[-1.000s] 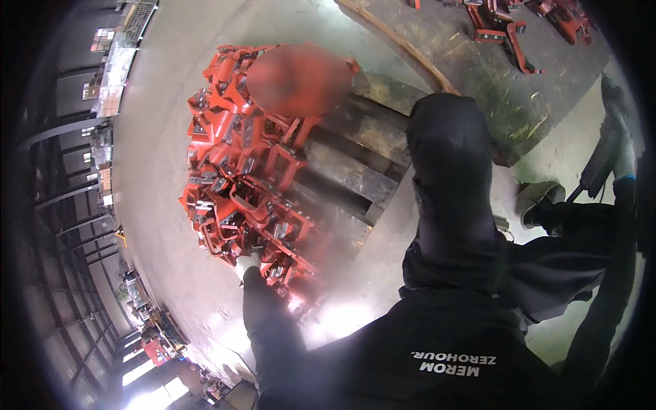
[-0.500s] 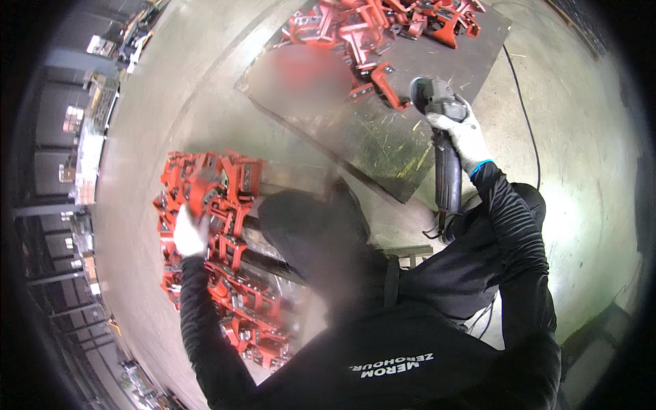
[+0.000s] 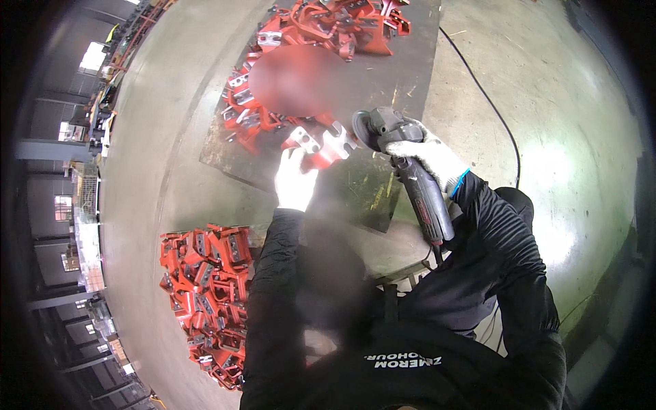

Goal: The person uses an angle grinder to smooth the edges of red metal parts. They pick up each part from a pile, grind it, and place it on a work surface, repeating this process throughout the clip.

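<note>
A red metal bracket (image 3: 321, 152) with bare, shiny faces is gripped in my white-gloved left hand (image 3: 296, 179), raised above the near part of the dark plate (image 3: 403, 82). My gloved right hand (image 3: 430, 156) is wrapped round the head end of an angle grinder (image 3: 422, 195), whose dark body slants down toward my knee. The grinder's disc (image 3: 366, 130) faces the bracket from the right, close by; whether the two touch I cannot tell. A blurred patch hides part of the scene beyond my left hand.
Many similar red brackets lie heaped on the plate's far side (image 3: 328, 27). Another pile of red brackets (image 3: 208, 294) stands to my left. A black power cord (image 3: 488, 96) curves over the concrete floor (image 3: 547, 130) at right. Shelving (image 3: 85, 232) lines the far left.
My left hand has come from the left-hand pile to in front of me, with a bracket in it. The grinder has moved left and tilted, its disc now near the bracket. The view has shifted.
</note>
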Tool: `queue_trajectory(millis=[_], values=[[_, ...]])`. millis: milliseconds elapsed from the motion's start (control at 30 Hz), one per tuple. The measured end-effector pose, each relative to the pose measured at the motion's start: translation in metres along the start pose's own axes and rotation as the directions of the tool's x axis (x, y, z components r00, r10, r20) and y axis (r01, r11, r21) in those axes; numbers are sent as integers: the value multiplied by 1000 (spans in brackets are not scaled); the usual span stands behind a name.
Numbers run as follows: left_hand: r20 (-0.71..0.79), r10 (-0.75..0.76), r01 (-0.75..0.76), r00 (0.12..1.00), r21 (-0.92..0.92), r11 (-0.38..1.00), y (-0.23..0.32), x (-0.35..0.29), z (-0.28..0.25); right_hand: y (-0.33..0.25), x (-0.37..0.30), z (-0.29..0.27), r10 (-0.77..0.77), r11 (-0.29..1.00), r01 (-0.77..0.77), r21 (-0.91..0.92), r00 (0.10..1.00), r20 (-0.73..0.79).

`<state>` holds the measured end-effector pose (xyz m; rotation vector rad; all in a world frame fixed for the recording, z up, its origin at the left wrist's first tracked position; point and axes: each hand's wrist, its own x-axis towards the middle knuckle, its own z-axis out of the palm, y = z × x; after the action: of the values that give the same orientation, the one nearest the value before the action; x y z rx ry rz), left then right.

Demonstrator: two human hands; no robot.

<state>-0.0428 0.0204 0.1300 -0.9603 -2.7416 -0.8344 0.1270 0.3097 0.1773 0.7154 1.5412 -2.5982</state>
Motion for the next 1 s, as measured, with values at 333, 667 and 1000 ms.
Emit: queue_trajectory(millis=[333, 667, 1000], values=[[-15, 80, -80, 997, 16, 997, 2, 0, 6, 0, 6, 9, 63, 996, -59, -60, 996, 64], [-93, -159, 137, 983, -204, 969, -21, 4, 1, 7, -5, 19, 175, 983, -171, -68, 983, 63], [-115, -12, 34, 993, 189, 981, -4, 4, 3, 30, 12, 30, -195, 937, 178, -301, 981, -25]])
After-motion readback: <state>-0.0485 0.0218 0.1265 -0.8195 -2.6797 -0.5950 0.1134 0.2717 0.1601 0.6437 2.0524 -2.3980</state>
